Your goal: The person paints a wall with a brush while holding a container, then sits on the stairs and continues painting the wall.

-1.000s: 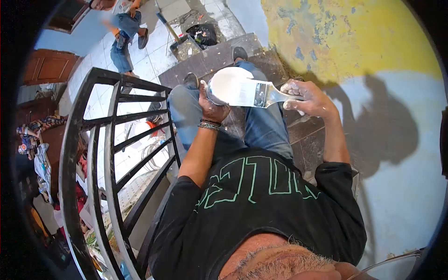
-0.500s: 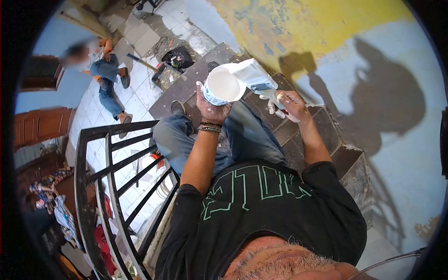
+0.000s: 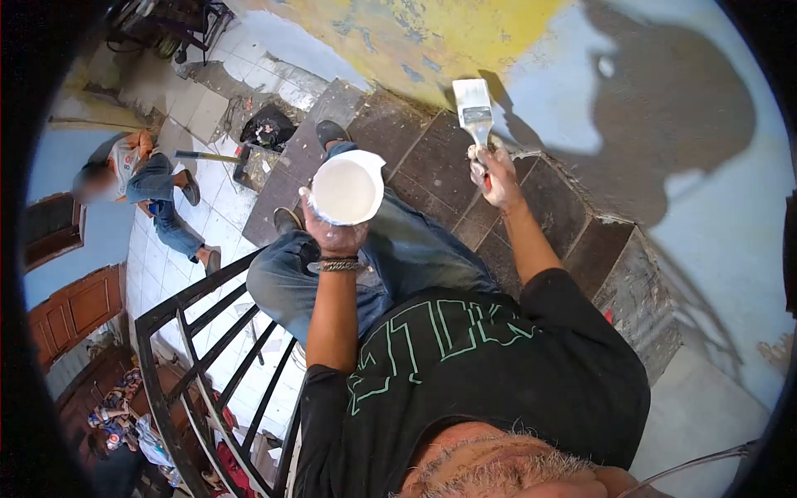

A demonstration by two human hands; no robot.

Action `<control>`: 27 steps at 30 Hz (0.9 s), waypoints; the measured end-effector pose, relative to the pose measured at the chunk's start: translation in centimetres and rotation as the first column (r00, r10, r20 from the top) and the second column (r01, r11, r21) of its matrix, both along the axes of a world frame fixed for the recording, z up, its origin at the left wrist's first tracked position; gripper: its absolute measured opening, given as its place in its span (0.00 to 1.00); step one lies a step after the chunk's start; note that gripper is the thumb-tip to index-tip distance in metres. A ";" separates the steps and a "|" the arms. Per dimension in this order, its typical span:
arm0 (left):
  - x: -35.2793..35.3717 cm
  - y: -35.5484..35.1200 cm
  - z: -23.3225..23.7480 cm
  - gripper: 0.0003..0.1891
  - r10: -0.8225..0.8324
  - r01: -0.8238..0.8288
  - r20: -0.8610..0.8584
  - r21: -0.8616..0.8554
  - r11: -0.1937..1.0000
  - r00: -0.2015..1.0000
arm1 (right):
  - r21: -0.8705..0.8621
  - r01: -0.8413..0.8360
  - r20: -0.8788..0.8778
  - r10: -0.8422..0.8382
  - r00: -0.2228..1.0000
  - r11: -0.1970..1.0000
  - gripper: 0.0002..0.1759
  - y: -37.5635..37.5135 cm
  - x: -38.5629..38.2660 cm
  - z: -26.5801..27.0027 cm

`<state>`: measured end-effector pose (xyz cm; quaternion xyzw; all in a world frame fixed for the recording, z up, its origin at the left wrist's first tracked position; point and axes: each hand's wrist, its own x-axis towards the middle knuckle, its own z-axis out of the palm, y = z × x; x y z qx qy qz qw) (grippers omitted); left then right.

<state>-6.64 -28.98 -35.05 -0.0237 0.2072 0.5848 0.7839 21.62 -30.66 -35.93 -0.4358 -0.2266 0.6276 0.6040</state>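
Observation:
My left hand is wrapped round a white paint cup and holds it over my lap. Pale paint fills the inside of the cup, and its outside is partly hidden by my fingers. A wide paintbrush is in my right hand, its white-coated bristles pointing up toward the wall. White smears show on the fingers of both hands. The brush appears just in front of the yellow and pale blue wall; whether it touches cannot be told.
Dark tiled steps lie under my feet. On my left runs a black metal railing. Another person sits on the white floor beyond. Near the steps are a black bag and a long-handled tool.
The paintbrush has moved away from the cup's rim, up and toward the wall. The cup has shifted left in view and sits more level. My head view has turned slightly.

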 end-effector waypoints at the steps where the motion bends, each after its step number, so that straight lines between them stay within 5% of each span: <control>1: -0.5 -0.4 0.4 0.30 -0.014 0.017 -0.051 0.061 0.998 0.999 | -0.078 0.080 -0.028 -0.082 0.996 0.994 0.14 0.3 0.3 -1.5; 4: -3.0 -1.5 -0.3 0.30 0.042 -0.034 -0.128 0.070 0.997 0.991 | -0.182 0.204 -0.075 -0.220 0.973 0.962 0.10 1.7 1.1 -5.2; 5: -4.7 -2.0 -2.2 0.29 0.098 -0.045 -0.314 0.173 0.984 0.944 | -0.131 0.234 -0.137 -0.251 0.958 0.963 0.07 2.1 1.4 -5.7; 6: -5.5 -2.3 -1.2 0.29 0.080 -0.059 -0.099 0.199 0.978 0.992 | -0.096 0.324 -0.085 -0.332 0.940 0.941 0.06 2.4 1.3 -5.1; 8: -6.2 -2.6 2.2 0.31 0.013 0.005 -0.045 0.383 0.924 0.999 | -0.032 0.378 -0.104 -0.379 0.920 0.925 0.06 2.0 0.7 -3.7; 10: -8.5 -3.7 2.5 0.32 0.178 -0.121 -0.410 0.163 0.979 0.894 | -0.062 0.344 -0.079 -0.348 0.934 0.937 0.06 0.6 -0.2 -3.3; 11: -10.8 -3.8 1.6 0.29 0.138 -0.120 -0.075 0.210 0.970 0.988 | -0.091 0.311 -0.055 -0.316 0.947 0.946 0.07 0.2 -0.4 -3.3; 12: -11.6 -4.1 1.6 0.28 0.127 -0.125 0.012 0.269 0.955 0.992 | -0.100 0.311 -0.050 -0.317 0.947 0.945 0.07 0.0 -0.2 -4.5; 14: -12.8 -4.9 2.3 0.28 0.155 -0.172 0.082 0.302 0.937 0.985 | -0.402 0.234 -0.180 -0.327 0.928 0.885 0.08 -0.3 0.4 -9.5; 19: -14.9 -6.6 1.8 0.27 0.244 -0.255 0.074 0.292 0.922 0.967 | -0.545 0.235 -0.122 -0.353 0.928 0.805 0.10 1.9 1.6 -18.6; 27: -15.2 -7.0 0.7 0.24 0.232 -0.239 0.057 0.276 0.931 0.971 | -0.628 0.348 -0.052 -0.483 0.874 0.696 0.10 5.4 0.3 -20.4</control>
